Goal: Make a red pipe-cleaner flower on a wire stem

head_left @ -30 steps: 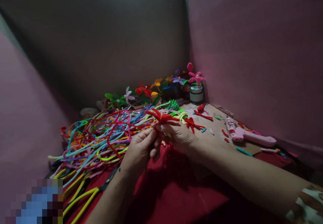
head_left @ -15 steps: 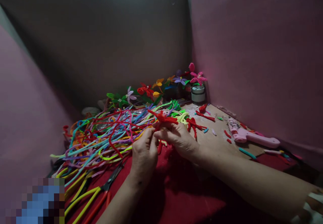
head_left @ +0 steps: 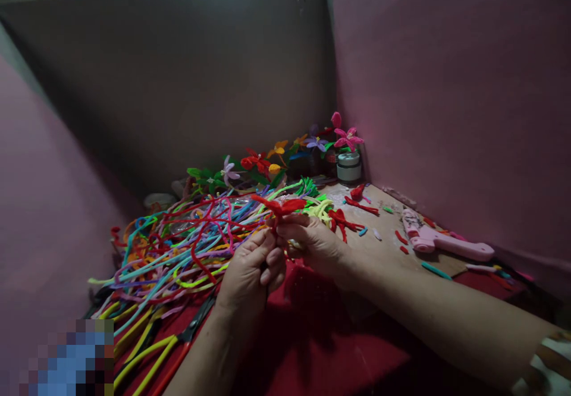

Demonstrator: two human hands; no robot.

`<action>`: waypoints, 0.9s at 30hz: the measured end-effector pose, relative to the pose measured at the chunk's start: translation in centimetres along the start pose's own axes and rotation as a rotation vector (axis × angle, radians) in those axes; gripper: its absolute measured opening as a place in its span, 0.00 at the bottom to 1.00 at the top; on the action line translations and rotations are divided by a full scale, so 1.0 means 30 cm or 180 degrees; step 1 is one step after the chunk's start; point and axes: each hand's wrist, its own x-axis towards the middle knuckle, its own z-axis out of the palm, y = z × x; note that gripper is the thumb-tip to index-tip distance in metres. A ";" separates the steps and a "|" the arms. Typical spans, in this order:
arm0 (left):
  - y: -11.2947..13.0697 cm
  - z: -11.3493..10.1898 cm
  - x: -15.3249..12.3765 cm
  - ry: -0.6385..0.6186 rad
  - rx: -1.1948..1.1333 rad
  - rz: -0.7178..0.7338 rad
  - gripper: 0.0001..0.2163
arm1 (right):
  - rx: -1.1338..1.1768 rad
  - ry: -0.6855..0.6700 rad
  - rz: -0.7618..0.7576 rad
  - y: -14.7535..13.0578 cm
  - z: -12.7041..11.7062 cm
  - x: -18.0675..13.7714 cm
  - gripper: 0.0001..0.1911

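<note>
A red pipe-cleaner flower with spread petals is held up at the middle of the view. My left hand pinches it from below at its base, the fingers curled. My right hand has thumb and fingers closed on the same base from the right, just under the petals. The part between my fingertips is hidden. Behind both hands lies a big heap of coloured pipe cleaners. Just right of my right hand, another red pipe-cleaner piece rests on the board.
Scissors and yellow-handled pliers lie at the left on the red cloth. A pink glue gun and cut scraps lie on the board. Finished flowers and a small jar stand along the back.
My left hand has turned, its fingers now showing curled under the flower. The flower has tilted and shifted slightly left, with its petals spread more sideways.
</note>
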 end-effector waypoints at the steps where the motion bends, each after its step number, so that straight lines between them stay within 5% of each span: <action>1: -0.003 -0.007 0.001 -0.0090 -0.0081 -0.0050 0.06 | 0.0067 -0.0070 0.0061 0.000 -0.001 -0.001 0.10; 7: 0.011 -0.026 0.002 -0.0392 0.0158 -0.0081 0.07 | 0.0259 0.0009 0.0082 -0.006 0.009 -0.005 0.08; 13: 0.029 -0.002 -0.009 0.0362 0.2226 0.0843 0.10 | 0.0393 0.0473 -0.0044 -0.004 0.008 0.007 0.09; 19: -0.039 -0.025 0.001 0.0974 0.3987 0.1896 0.12 | 0.0242 0.0599 -0.0104 0.023 0.002 0.011 0.09; 24: -0.045 -0.031 0.004 0.1027 0.3836 0.2147 0.06 | 0.0040 0.0725 -0.0133 0.030 0.008 0.005 0.08; 27: -0.022 -0.011 -0.003 0.1063 0.3308 0.1905 0.05 | -0.0322 0.0471 -0.0259 0.010 0.021 -0.009 0.12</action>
